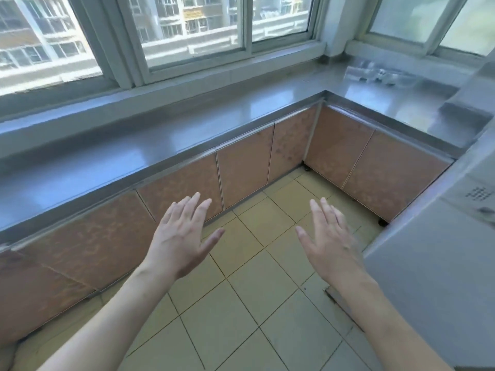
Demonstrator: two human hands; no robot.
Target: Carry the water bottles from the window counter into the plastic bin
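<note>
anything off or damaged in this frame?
One spot: a floor tile by the right wrist looks chipped, with a dark ragged edge. Both hands, left hand and right hand, are open and hold nothing. Something clear lies blurred on the far counter; no bin shows.

My left hand (182,236) and right hand (330,236) hover flat and empty above the floor tiles (249,303), before the steel counter (160,140).
</note>
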